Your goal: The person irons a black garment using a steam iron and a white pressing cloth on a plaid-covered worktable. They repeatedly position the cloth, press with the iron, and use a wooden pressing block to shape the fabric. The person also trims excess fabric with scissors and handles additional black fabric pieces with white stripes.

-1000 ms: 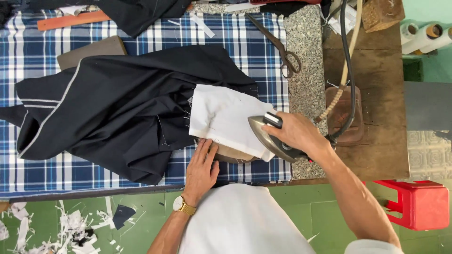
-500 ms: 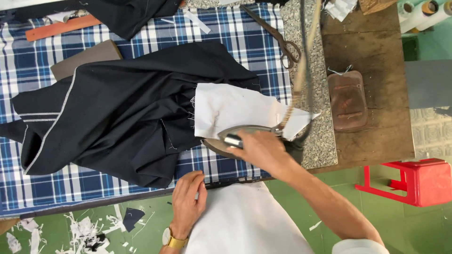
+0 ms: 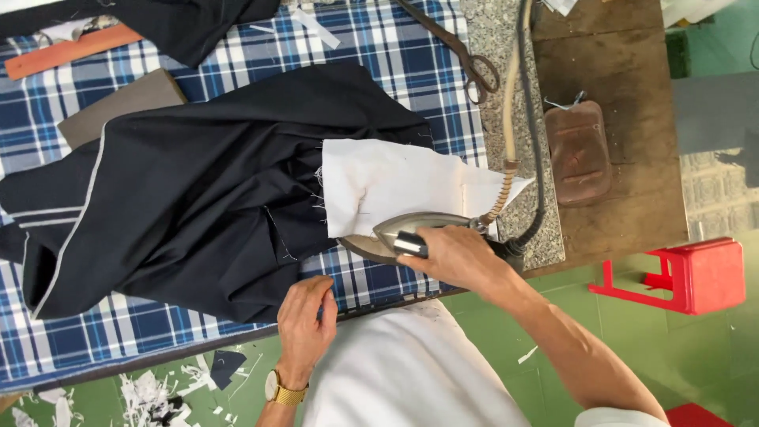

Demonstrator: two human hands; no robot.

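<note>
Now the right hand clasps the iron on white cloth; left hand rests open

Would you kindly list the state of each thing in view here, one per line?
Iron: flat on the white cloth, gripped by the right hand.
White cloth: spread flat, edges frayed.
Dark garment: rumpled, lying on the plaid table.
Left hand: resting at the garment's near edge.
Scissors: closed, lying unused.
Iron rest: unoccupied.
</note>
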